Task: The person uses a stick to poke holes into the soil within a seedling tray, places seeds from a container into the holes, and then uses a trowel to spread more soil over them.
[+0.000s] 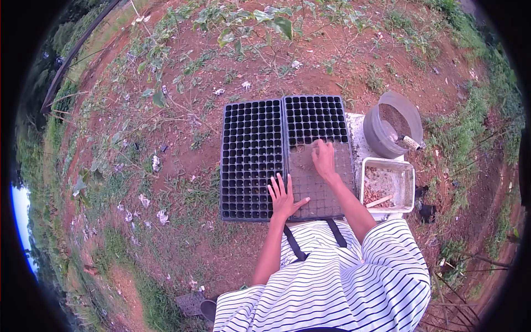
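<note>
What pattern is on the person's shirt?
White shirt with thin dark horizontal stripes, shown best in the head view.

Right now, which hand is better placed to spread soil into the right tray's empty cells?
Probably the right hand, where the soil meets the empty cells; the left hand is spread farther from those cells.

An outdoor garden or farm plot, shown by bare reddish soil (182, 133), green weeds (470, 127) and leafy plants (271, 22).

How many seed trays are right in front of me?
2: the left tray, and the right tray beside it, partly covered in soil. Any stacked underneath would be hidden.
</note>
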The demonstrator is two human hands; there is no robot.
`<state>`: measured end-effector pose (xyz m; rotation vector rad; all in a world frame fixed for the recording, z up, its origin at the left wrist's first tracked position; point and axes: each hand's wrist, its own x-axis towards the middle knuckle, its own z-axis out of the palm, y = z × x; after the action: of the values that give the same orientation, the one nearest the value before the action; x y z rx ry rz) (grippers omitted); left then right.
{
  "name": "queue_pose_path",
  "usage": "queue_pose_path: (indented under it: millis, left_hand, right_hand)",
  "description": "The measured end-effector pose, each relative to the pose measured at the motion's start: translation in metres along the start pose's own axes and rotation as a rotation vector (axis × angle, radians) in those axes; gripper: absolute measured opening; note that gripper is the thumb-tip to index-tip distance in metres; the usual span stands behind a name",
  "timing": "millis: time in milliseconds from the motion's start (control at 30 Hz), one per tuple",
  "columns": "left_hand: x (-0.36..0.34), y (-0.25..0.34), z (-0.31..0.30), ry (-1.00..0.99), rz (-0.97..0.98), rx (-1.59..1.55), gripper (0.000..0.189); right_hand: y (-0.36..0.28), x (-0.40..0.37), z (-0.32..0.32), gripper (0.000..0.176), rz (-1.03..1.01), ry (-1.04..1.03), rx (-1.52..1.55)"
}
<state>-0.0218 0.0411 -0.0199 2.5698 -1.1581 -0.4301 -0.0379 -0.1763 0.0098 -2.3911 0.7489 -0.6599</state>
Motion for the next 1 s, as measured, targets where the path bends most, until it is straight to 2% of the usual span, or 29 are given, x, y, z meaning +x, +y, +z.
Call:
queue_pose_path:
  millis: [33,133,167,233,367,467,633,800,1000]
  left_hand:
    - [0.0,0.0,0.0,0.003,0.003,0.0,0.122]
    - [0.0,-0.001,0.0,0.01,0.015,-0.007,0.122]
    - [0.0,-0.001,0.001,0.017,0.024,-0.011,0.122]
    - [-0.001,0.0,0.0,0.012,0.021,-0.008,0.124]
    - [0.0,0.0,-0.002,0.0,0.021,0.022,0.134]
    - [0.0,-0.001,-0.003,-0.015,0.029,-0.018,0.143]
    - [0.0,0.001,-0.008,-0.031,0.022,-0.006,0.157]
    - [0.0,-0.003,-0.007,-0.028,0.029,-0.006,0.159]
    - [0.0,-0.005,-0.002,0.004,0.045,0.0,0.159]
  right_hand:
    - [0.003,-0.01,-0.003,0.017,0.08,0.095,-0.056]
    - [0.007,-0.044,-0.018,0.019,0.148,0.155,-0.173]
    - [0.008,-0.053,-0.022,0.019,0.15,0.151,-0.176]
    - [0.013,-0.069,-0.027,0.019,0.242,0.009,-0.149]
    - [0.014,-0.077,-0.025,0.016,0.252,0.016,-0.12]
    - [-0.004,-0.073,-0.019,0.014,0.19,0.106,-0.073]
    - [-0.03,-0.068,0.008,0.012,-0.067,-0.041,0.008]
    - [-0.029,-0.058,0.029,0.011,-0.1,-0.047,-0.03]
    - [-0.031,-0.04,0.041,0.008,-0.079,0.063,-0.082]
